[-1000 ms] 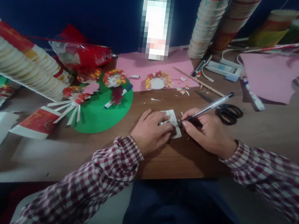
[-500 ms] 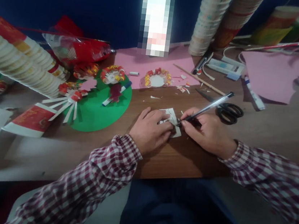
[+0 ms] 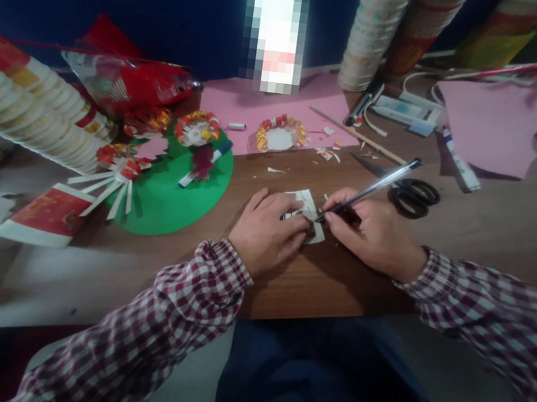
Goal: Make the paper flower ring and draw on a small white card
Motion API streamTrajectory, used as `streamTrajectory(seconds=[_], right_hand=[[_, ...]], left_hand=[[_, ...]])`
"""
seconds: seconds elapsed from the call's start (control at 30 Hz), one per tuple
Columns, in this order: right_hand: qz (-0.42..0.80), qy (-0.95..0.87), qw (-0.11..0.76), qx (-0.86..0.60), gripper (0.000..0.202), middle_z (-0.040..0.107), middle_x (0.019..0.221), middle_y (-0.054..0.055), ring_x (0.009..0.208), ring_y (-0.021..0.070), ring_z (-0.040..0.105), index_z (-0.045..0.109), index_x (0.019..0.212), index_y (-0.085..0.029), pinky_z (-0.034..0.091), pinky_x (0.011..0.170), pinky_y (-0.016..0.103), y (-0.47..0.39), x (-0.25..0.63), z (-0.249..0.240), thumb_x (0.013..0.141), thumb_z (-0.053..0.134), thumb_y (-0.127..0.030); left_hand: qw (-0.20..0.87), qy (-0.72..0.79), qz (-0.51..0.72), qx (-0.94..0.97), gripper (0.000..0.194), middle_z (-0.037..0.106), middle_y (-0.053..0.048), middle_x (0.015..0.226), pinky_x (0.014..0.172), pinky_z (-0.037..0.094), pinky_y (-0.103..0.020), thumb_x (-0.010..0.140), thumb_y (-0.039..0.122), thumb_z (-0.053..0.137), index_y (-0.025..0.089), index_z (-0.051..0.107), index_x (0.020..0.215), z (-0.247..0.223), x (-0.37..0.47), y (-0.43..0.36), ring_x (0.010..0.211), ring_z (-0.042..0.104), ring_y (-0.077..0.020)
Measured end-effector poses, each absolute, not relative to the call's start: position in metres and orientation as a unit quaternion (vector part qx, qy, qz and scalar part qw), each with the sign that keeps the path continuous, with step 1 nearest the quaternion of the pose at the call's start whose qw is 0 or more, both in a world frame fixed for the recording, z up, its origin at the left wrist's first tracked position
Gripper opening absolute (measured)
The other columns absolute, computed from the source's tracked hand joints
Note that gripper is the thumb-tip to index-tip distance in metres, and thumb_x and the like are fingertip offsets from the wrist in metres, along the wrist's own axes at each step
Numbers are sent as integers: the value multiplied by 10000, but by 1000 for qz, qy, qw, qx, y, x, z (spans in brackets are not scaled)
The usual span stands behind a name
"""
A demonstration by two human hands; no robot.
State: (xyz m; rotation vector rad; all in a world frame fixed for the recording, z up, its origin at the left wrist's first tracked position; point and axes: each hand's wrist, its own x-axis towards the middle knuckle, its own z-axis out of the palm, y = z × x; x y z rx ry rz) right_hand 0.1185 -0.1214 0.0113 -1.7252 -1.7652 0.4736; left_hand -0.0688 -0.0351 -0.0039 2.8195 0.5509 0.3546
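A small piece of white paper (image 3: pixel 314 231) with dark marks lies on the brown table. My left hand (image 3: pixel 269 230) rests over its left part, fingers spread and pressing it down. From the other side, my right hand (image 3: pixel 372 230) grips a clear-barrelled pen (image 3: pixel 378 183) with a black cap end, its tip down at the paper's right part. The fingertips of the left hand cover some of the marks. Just beyond the right hand lie black-handled scissors (image 3: pixel 414 198), their blades pointing left.
Left are a green paper disc (image 3: pixel 170 205), a cut paper cup (image 3: pixel 48 216) and stacked paper cups (image 3: pixel 38 117). Behind stand red-and-yellow paper rings (image 3: pixel 280 138) on pink paper (image 3: pixel 242 97). A wooden stick (image 3: pixel 357 134), a marker (image 3: pixel 461 165) and paper scraps lie at the right.
The view has shifted slightly, so the table's things sit a little higher and further left. Both hands keep nearly the same hold on paper and pen.
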Motion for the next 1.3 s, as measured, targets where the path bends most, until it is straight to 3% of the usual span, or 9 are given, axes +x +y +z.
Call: streamTrajectory(seconds=[0.93, 1.3], right_hand=[[215, -660, 312, -648, 130, 644, 730, 24, 644, 157, 585, 582, 907, -172, 418, 583, 254, -121, 119, 14, 857, 487, -244], [198, -670, 289, -654, 141, 665, 776, 39, 703, 180, 617, 578, 921, -177, 449, 662, 286, -120, 119, 10, 869, 473, -256]], left_hand=[[127, 196, 113, 966, 172, 566, -46, 1175, 1035, 277, -538, 869, 290, 477, 253, 623, 951, 0, -69, -36, 1130, 503, -226], [125, 196, 122, 965, 171, 576, -40, 1181, 1043, 273, -539, 872, 290, 482, 257, 629, 952, -2, -69, -37, 1141, 499, -231]])
